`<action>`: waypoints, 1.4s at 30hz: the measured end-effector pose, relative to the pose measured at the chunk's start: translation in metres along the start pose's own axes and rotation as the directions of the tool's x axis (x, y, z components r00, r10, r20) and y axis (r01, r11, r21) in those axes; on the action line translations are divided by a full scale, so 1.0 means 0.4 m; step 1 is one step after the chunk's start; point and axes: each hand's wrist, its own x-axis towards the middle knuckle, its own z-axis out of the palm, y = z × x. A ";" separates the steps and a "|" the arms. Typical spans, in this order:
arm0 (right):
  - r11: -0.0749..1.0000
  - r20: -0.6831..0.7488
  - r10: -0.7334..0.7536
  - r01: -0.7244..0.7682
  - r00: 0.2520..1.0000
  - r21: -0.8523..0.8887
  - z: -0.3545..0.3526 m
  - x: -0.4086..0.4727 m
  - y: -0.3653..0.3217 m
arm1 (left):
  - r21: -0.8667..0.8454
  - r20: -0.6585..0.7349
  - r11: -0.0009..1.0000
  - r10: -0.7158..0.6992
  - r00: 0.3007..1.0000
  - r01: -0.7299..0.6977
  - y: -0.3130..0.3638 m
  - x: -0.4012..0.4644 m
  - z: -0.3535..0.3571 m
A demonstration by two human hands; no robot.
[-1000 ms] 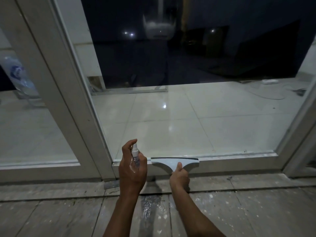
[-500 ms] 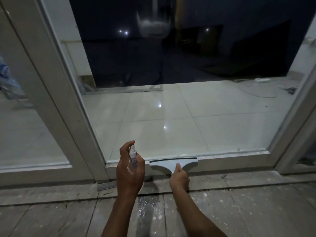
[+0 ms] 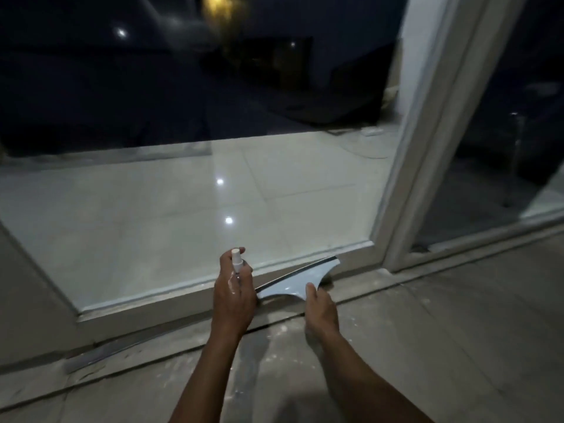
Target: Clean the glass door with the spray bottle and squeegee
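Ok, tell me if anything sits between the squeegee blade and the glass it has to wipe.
Nothing visible does. The squeegee, held by the right hand, lies along the door's bottom frame rail, with bare glass just above. The left hand with the spray bottle sits beside it.

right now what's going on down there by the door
A person is cleaning the glass door, working low at its bottom edge. The left hand grips a small spray bottle upright, a finger on its nozzle. The right hand holds a squeegee by its handle, the blade lying tilted along the white bottom frame near the right corner. The floor in front is dusty.
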 end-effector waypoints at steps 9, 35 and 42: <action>0.999 -0.142 -0.016 0.021 0.990 0.035 -0.504 0.084 0.192 | -0.118 0.399 0.993 0.064 0.915 -0.018 0.124 -0.082 0.329; 0.944 -0.247 0.210 -0.263 0.946 -0.202 -0.839 0.602 0.699 | 0.009 0.639 0.994 -0.093 0.764 0.113 0.104 -0.229 1.189; 0.875 -0.056 0.209 -0.212 0.976 -0.434 -0.857 0.642 0.719 | 0.072 0.672 0.992 -0.127 0.730 0.107 0.102 -0.231 1.225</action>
